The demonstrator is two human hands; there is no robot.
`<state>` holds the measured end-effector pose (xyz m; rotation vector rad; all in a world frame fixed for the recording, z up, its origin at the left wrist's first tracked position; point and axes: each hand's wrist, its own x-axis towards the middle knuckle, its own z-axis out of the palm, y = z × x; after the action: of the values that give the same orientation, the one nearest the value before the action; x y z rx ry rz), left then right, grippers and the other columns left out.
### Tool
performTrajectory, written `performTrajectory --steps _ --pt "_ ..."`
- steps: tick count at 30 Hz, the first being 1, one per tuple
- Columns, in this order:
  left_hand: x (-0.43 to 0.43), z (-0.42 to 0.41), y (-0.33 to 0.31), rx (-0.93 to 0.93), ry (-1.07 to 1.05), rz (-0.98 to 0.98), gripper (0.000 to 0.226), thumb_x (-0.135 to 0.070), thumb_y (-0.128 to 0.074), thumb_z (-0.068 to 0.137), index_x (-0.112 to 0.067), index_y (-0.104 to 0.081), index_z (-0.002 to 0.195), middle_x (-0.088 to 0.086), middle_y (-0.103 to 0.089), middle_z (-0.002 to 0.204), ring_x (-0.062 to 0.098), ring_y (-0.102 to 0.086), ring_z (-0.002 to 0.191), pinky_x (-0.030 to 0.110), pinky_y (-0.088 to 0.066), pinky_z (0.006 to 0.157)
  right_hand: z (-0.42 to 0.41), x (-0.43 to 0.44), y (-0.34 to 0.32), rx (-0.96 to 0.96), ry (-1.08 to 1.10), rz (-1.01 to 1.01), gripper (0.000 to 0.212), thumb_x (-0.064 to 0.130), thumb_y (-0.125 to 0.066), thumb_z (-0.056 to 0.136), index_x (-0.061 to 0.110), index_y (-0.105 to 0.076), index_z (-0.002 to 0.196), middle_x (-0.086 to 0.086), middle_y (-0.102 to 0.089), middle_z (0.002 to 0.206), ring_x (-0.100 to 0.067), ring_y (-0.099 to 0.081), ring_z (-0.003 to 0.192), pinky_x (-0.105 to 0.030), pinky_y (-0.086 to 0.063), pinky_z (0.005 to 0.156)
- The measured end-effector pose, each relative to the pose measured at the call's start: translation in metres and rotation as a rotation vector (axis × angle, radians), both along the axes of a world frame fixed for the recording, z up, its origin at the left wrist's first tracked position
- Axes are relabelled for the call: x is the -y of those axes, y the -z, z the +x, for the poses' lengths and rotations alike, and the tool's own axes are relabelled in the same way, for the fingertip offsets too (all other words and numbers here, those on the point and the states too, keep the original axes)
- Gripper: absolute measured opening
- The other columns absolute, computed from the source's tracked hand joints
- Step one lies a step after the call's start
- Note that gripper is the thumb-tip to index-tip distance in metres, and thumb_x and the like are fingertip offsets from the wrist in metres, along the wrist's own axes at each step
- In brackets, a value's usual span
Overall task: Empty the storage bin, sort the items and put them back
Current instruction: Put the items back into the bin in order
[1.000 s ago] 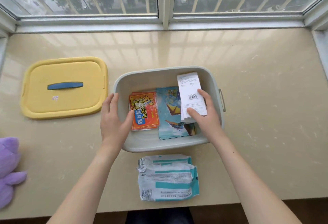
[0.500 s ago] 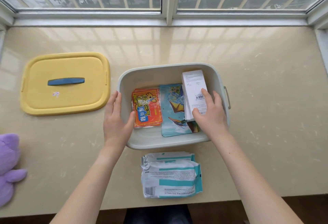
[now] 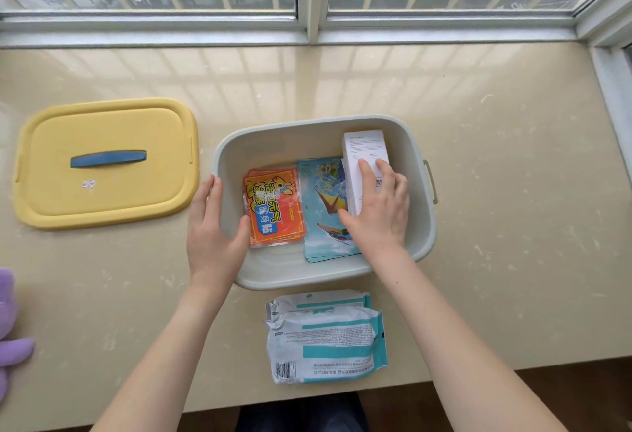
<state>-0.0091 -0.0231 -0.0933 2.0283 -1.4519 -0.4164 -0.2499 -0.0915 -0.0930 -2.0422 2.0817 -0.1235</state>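
A pale grey storage bin (image 3: 422, 236) sits in the middle of the counter. Inside lie a stack of orange-red packets (image 3: 273, 209) on the left, blue picture sheets (image 3: 325, 199) in the middle and a white box (image 3: 364, 149) against the right wall. My right hand (image 3: 379, 209) rests on the white box, fingers spread over its top and thumb on its left side. My left hand (image 3: 212, 229) clasps the bin's left rim, thumb inside. Two white and teal packs (image 3: 325, 336) lie stacked on the counter in front of the bin.
The bin's yellow lid (image 3: 106, 161) with a blue handle lies flat to the left. A purple plush toy (image 3: 10, 329) pokes in at the left edge. The window frame (image 3: 307, 28) runs along the back, and the counter's front edge is near the packs.
My right hand has slid farther up over the white box and pressed it lower along the bin's right wall. My left hand stays on the rim.
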Motion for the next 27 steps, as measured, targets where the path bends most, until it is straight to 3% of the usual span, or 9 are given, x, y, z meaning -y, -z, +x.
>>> performTrajectory --steps 6,10,16,23,27 --pt "0.000 0.000 0.001 -0.018 0.002 -0.010 0.071 -0.004 -0.073 0.079 -0.003 -0.041 0.143 0.011 -0.038 0.149 0.020 -0.035 0.138 0.010 -0.018 0.112 -0.016 -0.003 0.001 0.074 0.027 0.044 0.088 0.015 -0.072 0.080 0.019 -0.024 0.153 -0.007 -0.024 0.160 -0.026 -0.017 0.148 -0.035 -0.014 0.122" --pt "0.000 0.000 0.001 -0.028 -0.006 -0.013 0.071 -0.004 -0.072 0.079 -0.004 -0.041 0.143 0.010 -0.038 0.149 0.020 -0.035 0.138 0.011 -0.018 0.112 -0.024 -0.001 0.001 0.261 0.048 0.006 0.079 0.010 -0.068 0.083 0.017 -0.031 0.152 -0.001 -0.027 0.160 -0.019 -0.016 0.150 -0.039 -0.024 0.120" --pt "0.000 0.000 0.002 -0.031 -0.009 -0.013 0.071 -0.003 -0.072 0.079 -0.004 -0.041 0.143 0.010 -0.038 0.149 0.018 -0.034 0.138 0.013 -0.019 0.113 -0.028 0.007 0.005 0.438 -0.023 -0.036 0.058 0.013 -0.068 0.086 0.020 -0.051 0.141 0.005 -0.043 0.152 -0.013 -0.025 0.147 -0.033 -0.029 0.117" --pt "0.000 -0.001 0.001 -0.032 -0.013 -0.014 0.068 -0.004 -0.070 0.081 -0.003 -0.042 0.143 0.010 -0.039 0.148 0.018 -0.035 0.138 0.016 -0.021 0.113 -0.021 0.007 0.011 0.395 0.039 -0.089 0.051 0.012 -0.064 0.089 0.016 -0.053 0.139 -0.002 -0.043 0.151 -0.020 -0.033 0.143 -0.038 -0.032 0.116" --pt "0.000 0.001 -0.007 -0.002 0.034 0.053 0.065 -0.012 -0.067 0.086 -0.004 -0.039 0.144 0.011 -0.036 0.150 0.021 -0.032 0.140 0.016 -0.018 0.113 -0.019 0.006 -0.001 0.414 0.030 -0.068 0.054 0.022 -0.065 0.091 0.015 -0.048 0.142 -0.003 -0.042 0.152 -0.020 -0.031 0.144 -0.034 -0.028 0.116"
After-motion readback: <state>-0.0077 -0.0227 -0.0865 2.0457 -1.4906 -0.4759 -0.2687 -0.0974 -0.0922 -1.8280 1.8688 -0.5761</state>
